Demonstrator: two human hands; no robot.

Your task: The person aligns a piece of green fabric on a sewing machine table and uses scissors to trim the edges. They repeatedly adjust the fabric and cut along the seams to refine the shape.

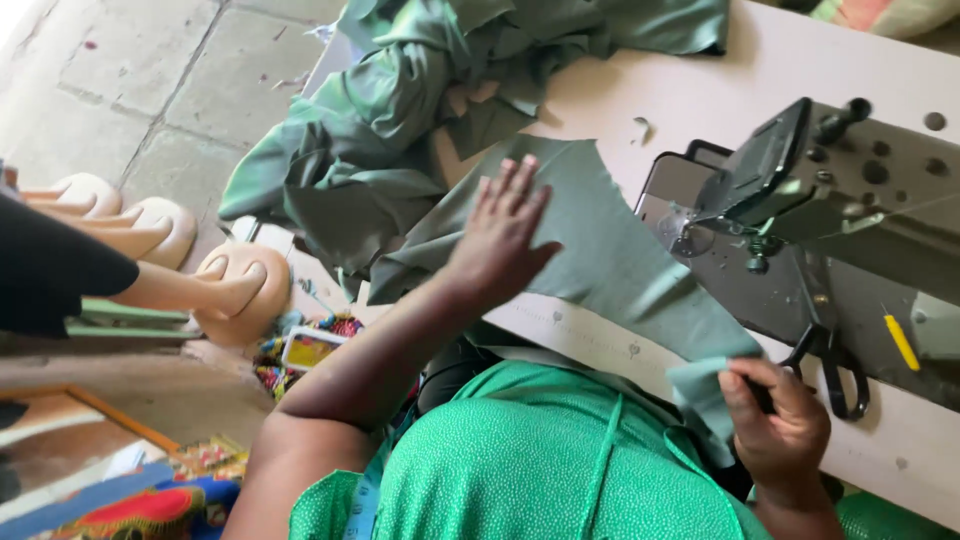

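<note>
from the head camera we see our left hand (500, 235) lying flat and open, fingers spread, pressing the green fabric strip (610, 260) onto the white table (720, 90). our right hand (775, 420) is clenched on the near end of that strip, pinching its folded corner just beside the black scissors (830, 360). the strip runs between both hands, its far edge close to the sewing machine (850, 190). to do this well, we judge we should keep the flat palm firm so the cloth cannot slide, hold the pinched end taut without twisting, and smooth out wrinkles. the heap of green cloth (380, 130) sits beyond the left hand, touching the strip.
</note>
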